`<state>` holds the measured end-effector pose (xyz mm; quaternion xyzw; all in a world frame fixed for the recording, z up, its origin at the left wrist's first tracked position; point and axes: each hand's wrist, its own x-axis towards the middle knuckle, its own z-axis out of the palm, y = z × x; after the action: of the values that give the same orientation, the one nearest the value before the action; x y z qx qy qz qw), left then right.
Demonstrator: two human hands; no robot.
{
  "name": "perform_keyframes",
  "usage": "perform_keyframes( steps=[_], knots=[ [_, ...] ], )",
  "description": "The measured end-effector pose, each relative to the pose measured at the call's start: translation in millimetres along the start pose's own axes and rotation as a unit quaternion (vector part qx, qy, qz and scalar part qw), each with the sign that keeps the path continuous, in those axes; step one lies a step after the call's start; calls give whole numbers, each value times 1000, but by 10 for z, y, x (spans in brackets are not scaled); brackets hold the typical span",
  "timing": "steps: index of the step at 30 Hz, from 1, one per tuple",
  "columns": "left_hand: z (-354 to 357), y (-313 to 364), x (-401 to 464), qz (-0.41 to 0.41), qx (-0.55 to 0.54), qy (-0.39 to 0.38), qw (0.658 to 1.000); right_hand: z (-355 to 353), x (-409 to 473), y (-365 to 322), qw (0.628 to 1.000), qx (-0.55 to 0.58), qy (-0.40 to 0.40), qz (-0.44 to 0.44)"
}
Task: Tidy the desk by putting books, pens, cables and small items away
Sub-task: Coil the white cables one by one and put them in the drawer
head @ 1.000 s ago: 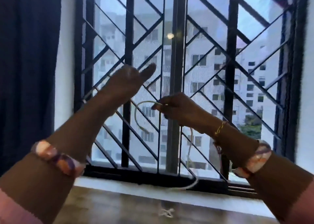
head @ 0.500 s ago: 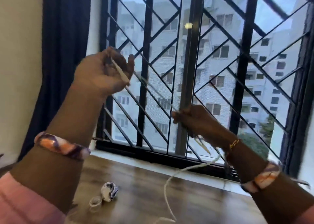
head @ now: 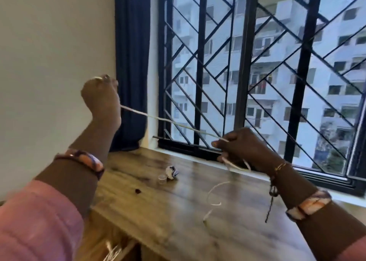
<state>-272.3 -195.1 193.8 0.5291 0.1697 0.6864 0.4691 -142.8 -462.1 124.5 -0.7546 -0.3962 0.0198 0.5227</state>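
A thin white cable [head: 170, 121] stretches taut between my two hands above the wooden desk [head: 178, 211]. My left hand [head: 101, 100] is raised at the left near the wall and grips one end of the cable in a fist. My right hand [head: 243, 148] is lower, in front of the window, and pinches the cable between thumb and fingers. The rest of the cable hangs in a loop from my right hand, and its plug end lies on the desk.
A small patterned ball-like item [head: 171, 172] and a clear little cap [head: 162, 179] lie on the desk near the window. A black window grille [head: 200, 62] runs behind, a dark curtain [head: 131, 62] hangs at the left. White cords [head: 112, 252] show below the desk edge.
My left hand has pulled the cable further left and away from the grille, drawing it tight. My right hand stays low holding it. The view has turned left, showing more wall and desk.
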Motion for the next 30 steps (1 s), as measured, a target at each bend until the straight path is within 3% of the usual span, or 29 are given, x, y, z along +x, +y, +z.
perform_keyframes(
  steps=[1, 3, 4, 5, 7, 9, 12, 17, 19, 22, 24, 26, 27, 28, 30],
  knots=[
    [-148, -85, -51, 122, 155, -13, 980, 12, -95, -90, 999, 34, 2, -3],
    [-430, -108, -190, 316, 336, -124, 879, 3, -226, -277, 996, 93, 10, -6],
    [-554, -65, -262, 374, 385, -195, 821, -23, -265, -368, 993, 113, 21, -5],
    [-644, -16, -308, 394, 420, -270, 771, -49, -311, -480, 991, 128, 35, -8],
    [-818, 218, -383, 359, 444, -392, 721, -101, -413, -732, 989, 134, 62, -18],
    [-960, 516, -407, 289, 425, -474, 715, -134, -506, -958, 990, 110, 87, -33],
    [-1230, 989, -369, 168, 302, -547, 763, -58, -598, -1255, 986, 104, 121, -44],
    [-1868, 1500, -257, 8, 114, -655, 747, 393, -706, -1683, 980, 143, 134, -26],
    [-2122, 1596, -208, -98, -70, -635, 763, 670, -770, -1837, 987, 102, 121, -27],
    [-2436, 1719, -55, -209, -387, -463, 769, 1108, -913, -2109, 997, 15, 71, -26],
    [-2585, 1749, 130, -269, -543, -312, 731, 1326, -1029, -2250, 1000, -16, 8, -17],
    [-2724, 1693, 378, -302, -626, -215, 686, 1502, -1135, -2340, 998, -34, -61, -10],
    [-2771, 1653, 493, -305, -628, -176, 694, 1568, -1180, -2372, 995, -50, -86, -10],
    [-2789, 1622, 569, -302, -604, -139, 724, 1628, -1216, -2401, 992, -75, -102, -12],
    [-2781, 1520, 656, -258, -504, -57, 822, 1749, -1264, -2471, 986, -123, -115, -16]
  ],
)
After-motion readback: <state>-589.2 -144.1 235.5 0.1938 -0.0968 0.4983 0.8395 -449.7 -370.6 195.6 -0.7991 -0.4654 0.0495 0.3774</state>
